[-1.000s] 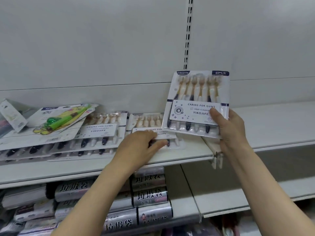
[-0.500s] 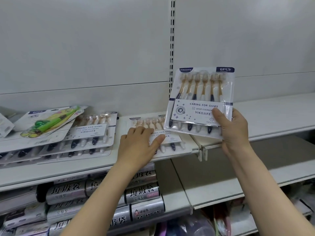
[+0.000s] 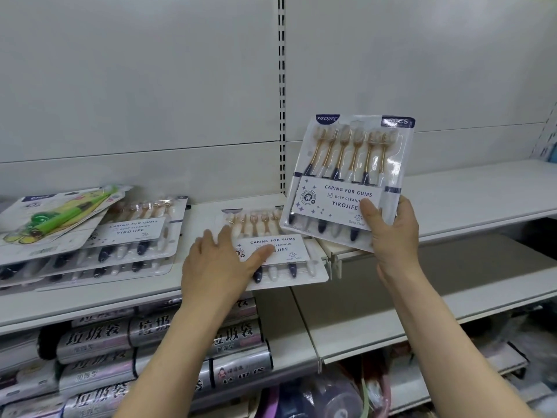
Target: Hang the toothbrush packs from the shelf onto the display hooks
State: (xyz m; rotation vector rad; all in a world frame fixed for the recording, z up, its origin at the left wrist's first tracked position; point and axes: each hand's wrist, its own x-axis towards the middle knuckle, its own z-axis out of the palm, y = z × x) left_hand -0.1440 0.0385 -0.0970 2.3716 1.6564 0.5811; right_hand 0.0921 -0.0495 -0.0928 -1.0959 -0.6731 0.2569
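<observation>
My right hand (image 3: 390,233) grips the lower right corner of a toothbrush pack (image 3: 346,164), thumb on its label, holding it upright above the shelf (image 3: 90,300). A second toothbrush pack (image 3: 283,254) lies flat on the shelf, its near edge overhanging. My left hand (image 3: 220,263) rests on the left part of that pack, fingers on top and thumb across the label. A stack of more toothbrush packs (image 3: 132,239) lies further left, with a green children's toothbrush pack (image 3: 60,215) on top. No display hooks are in view.
A slotted upright (image 3: 281,95) runs down the white back panel. The shelf section to the right (image 3: 482,200) is bare. Below, rolls with Chinese print (image 3: 96,339) fill the lower left shelf; another lower shelf (image 3: 391,321) lies to the right.
The right hand keeps the pack raised, tilting it a little. The left hand stays on the flat pack, which has slid slightly toward the shelf's front edge. The view shifted a bit.
</observation>
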